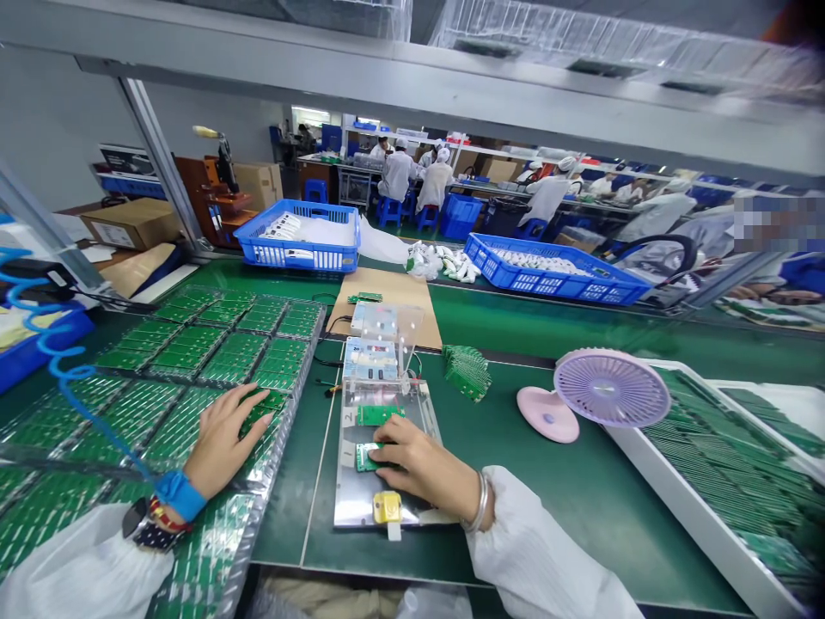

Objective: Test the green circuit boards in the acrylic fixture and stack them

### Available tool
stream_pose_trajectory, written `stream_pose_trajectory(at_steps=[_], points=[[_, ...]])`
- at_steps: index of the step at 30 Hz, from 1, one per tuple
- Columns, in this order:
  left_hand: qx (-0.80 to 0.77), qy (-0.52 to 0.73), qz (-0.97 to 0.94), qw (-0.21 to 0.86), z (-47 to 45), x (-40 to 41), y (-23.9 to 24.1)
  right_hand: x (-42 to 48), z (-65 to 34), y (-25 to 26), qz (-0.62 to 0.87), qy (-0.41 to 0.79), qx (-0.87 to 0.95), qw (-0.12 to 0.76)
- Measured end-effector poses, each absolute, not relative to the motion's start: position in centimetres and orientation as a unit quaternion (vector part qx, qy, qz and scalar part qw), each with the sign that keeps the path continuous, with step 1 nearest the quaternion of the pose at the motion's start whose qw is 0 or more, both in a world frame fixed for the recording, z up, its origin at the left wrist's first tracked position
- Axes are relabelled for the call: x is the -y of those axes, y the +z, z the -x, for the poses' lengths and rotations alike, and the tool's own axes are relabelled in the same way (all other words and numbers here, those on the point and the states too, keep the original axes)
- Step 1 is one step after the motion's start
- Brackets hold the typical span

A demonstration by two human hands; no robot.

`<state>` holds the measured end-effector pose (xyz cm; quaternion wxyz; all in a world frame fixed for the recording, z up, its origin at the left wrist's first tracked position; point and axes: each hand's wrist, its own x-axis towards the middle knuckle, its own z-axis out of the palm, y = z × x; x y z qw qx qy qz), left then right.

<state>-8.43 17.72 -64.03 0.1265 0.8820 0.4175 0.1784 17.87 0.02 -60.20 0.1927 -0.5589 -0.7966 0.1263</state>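
Observation:
My left hand [223,438] lies with fingers spread on a clear tray [96,404] filled with rows of small green circuit boards, fingertips on one board near the tray's right edge. My right hand [422,464] rests on a clear acrylic test fixture [380,499], its fingers closed on a small green circuit board [365,456] seated there. A second green board [379,414] sits in the fixture just beyond it. A yellow clamp [387,507] stands at the fixture's near edge.
A loose stack of green boards [467,370] lies right of the fixture, beside a pink desk fan [602,391]. A white tray of boards [722,464] sits at the right. Blue baskets [300,234] and a cardboard sheet [387,297] lie farther back. Other workers sit in the distance.

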Motion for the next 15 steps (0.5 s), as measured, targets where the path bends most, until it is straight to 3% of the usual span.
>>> stream_pose_trajectory(at_steps=[11, 15], points=[[-0.421, 0.150, -0.890, 0.093, 8.4, -17.7, -64.2, -2.8, -18.5, -59.8, 0.604, 0.046, 0.775, 0.180], [-0.430, 0.142, -0.885, 0.106, 8.4, -17.8, -64.1, -3.3, -19.1, -60.9, 0.605, 0.063, 0.761, 0.225]])
